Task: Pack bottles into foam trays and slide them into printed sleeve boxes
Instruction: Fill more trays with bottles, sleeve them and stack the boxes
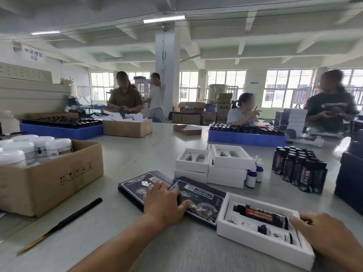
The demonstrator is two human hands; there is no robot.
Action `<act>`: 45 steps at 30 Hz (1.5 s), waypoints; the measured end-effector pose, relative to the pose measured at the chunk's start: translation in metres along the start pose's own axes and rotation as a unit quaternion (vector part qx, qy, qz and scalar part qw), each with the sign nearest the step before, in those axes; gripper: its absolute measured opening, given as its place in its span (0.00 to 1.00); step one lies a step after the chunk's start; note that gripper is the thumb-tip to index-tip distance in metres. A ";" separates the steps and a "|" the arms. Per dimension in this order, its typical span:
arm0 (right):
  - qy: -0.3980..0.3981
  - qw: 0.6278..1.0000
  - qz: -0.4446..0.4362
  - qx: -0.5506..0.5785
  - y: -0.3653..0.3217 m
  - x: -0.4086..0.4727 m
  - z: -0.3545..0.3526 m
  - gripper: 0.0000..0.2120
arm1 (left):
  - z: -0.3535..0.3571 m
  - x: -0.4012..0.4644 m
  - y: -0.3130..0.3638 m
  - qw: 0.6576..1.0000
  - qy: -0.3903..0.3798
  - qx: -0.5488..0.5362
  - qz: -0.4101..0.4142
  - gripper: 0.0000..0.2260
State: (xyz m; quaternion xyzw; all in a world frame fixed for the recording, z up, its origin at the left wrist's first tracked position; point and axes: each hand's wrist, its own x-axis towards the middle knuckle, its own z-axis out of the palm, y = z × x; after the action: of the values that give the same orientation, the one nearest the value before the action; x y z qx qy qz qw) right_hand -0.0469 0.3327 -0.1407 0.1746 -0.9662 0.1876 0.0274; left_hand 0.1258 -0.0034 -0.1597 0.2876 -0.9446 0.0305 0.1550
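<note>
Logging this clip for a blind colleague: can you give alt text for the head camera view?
A person's left hand presses on a dark printed sleeve box while the right hand holds the end of a white foam tray holding two bottles, its other end at the sleeve's mouth. Empty trays, loose bottles and other workers sit beyond.

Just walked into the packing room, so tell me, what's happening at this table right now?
A person is boxing bottles. The left hand rests flat on a dark printed sleeve, holding it steady. The right hand is at the end of a white foam tray that already holds a dark bottle and a small dropper bottle. The tray sits at the sleeve's open end, not yet slid in. Empty trays and more bottles wait behind.
</note>
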 end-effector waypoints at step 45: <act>0.034 0.994 0.019 0.103 0.045 0.000 -0.004 0.25 | -0.025 -0.034 0.094 0.741 -0.143 -0.655 -0.043 0.22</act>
State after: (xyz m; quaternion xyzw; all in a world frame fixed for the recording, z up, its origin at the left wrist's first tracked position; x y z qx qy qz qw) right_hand -0.0629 0.3731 -0.1531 0.1512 -0.9434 0.2927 0.0385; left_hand 0.1075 0.0972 -0.1437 0.1567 -0.7291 -0.6442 0.1697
